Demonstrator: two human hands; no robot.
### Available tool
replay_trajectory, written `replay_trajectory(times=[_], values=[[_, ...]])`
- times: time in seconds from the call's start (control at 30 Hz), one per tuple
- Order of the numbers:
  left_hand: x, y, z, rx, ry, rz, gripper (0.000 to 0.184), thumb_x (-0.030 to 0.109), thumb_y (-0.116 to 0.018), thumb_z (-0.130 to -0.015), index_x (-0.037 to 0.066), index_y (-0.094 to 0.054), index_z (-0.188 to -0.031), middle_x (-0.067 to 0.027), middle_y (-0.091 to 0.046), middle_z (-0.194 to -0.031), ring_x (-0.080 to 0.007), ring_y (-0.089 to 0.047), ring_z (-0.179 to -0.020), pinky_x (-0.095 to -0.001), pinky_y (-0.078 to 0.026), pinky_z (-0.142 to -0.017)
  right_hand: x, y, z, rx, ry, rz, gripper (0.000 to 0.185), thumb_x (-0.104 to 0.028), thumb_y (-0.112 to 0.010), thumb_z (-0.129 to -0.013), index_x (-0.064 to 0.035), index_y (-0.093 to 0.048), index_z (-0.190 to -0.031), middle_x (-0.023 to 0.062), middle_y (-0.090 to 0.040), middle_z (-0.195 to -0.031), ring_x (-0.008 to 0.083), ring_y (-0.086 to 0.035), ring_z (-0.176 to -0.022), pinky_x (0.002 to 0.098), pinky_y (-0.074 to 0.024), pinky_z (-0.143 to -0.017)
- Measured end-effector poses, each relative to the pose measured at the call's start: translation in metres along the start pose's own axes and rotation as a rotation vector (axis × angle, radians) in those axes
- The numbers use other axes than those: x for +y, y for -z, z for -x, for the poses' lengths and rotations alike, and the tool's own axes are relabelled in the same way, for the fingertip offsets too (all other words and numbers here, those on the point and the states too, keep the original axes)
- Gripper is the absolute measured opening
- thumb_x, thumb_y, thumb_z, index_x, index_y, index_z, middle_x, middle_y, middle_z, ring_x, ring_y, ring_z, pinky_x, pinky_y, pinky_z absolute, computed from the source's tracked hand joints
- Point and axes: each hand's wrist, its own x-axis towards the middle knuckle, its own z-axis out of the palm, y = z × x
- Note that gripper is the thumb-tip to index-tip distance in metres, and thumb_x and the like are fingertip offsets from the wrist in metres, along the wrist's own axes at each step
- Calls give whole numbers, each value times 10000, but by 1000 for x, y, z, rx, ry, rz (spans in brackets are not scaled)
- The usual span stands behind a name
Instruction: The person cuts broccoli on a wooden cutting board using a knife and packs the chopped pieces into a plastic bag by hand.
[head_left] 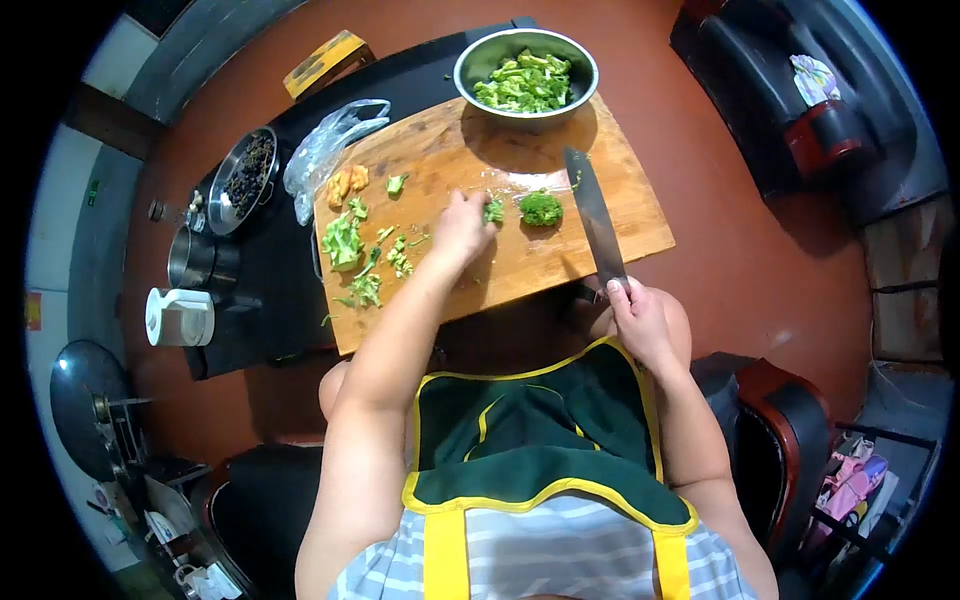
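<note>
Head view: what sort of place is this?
Probably a home living room, used here for preparing food: a padded black seat stands beyond a wooden cutting board bearing a metal bowl of cut greens.

Dark green apron (540, 468) with yellow trim (575, 485) and straps (446, 555) over a grey-and-white striped shirt (550, 550)

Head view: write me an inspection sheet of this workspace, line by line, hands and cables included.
Surface: wooden cutting board on a black table; wet sheen near the board's middle.
Job's things: knife; broccoli floret on the board; metal bowl of cut green pieces at the far side.
Clutter: green trimmings and orange pieces on the board's left; plastic bag, metal basin of small dark items and clear pitcher further left.
Hands: left hand at a small green piece, grip unclear; right hand holds the knife, blade over the board.
Cables: nothing seen on board or table.
Surroundings: red-brown floor, yellow stool, black sofa.
</note>
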Motion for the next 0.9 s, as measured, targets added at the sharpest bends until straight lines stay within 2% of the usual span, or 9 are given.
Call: replay_trajectory(times=[0.13,0.27,0.33,0.43,0.47,0.53,0.6,0.73,0.9], values=[[-4,40,-40,94,-31,278,340,196,-716,-678,77,-621,-981,-152,-659,-927,-294,-629,-888,-394,-489,-801,13,14,-2,57,4,-5,328,-285,-455,-951,7,-601,-916,129,-622,-697,242,-611,-651,348,-475,-620],[39,105,-113,430,-117,332,466,315,-737,-672,67,-620,-1049,-130,-667,-901,-268,-646,-899,-369,-497,-819,16,16,-4,56,-23,-88,335,-286,-460,-951,13,-607,-915,101,-605,-670,209,-590,-633,324,-468,-616],[65,123,-130,440,-154,303,702,438,-762,-658,63,-543,-1209,-176,-633,-1021,-288,-607,-1019,-386,-476,-886,13,16,-6,43,-52,-114,335,-285,-464,-951,14,-609,-912,97,-606,-672,204,-590,-643,325,-468,-623],[86,118,-142,452,-249,56,967,540,-711,-714,36,-267,-1410,-259,-415,-1333,-353,-440,-1226,-389,-368,-1028,7,19,-6,65,-42,-69,326,-281,-469,-951,12,-609,-917,96,-613,-684,199,-595,-663,331,-469,-634],[86,106,-136,570,-278,28,798,513,-667,-765,59,-383,-1356,-251,-459,-1284,-347,-477,-1181,-401,-397,-994,1,24,-3,69,-50,-24,321,-278,-470,-951,12,-607,-922,94,-614,-690,196,-595,-669,330,-469,-638],[89,103,-108,492,-448,-27,599,487,-622,-804,105,-511,-1252,-214,-501,-1211,-349,-517,-1103,-426,-438,-926,-2,29,1,88,-68,8,314,-273,-472,-951,12,-604,-936,96,-617,-709,195,-598,-687,328,-471,-653],[108,98,-62,-99,-279,-107,459,454,-611,-815,134,-584,-1144,-164,-522,-1148,-334,-541,-1041,-425,-464,-860,1,30,4,116,-81,-12,310,-271,-472,-950,12,-600,-951,104,-623,-733,201,-602,-710,324,-473,-675],[81,22,2,-108,-351,-290,356,344,-628,-820,120,-581,-1093,-135,-520,-1141,-302,-541,-1061,-405,-477,-851,-12,29,4,86,-49,17,308,-267,-465,-950,12,-595,-972,120,-640,-777,221,-617,-752,321,-476,-703],[2,1,22,78,-610,116,196,58,-641,-752,94,-629,-944,-149,-502,-1188,-315,-524,-1098,-396,-471,-885,-15,14,8,33,37,75,297,-274,-464,-944,6,-558,-916,212,-622,-755,359,-615,-724,397,-479,-649]])
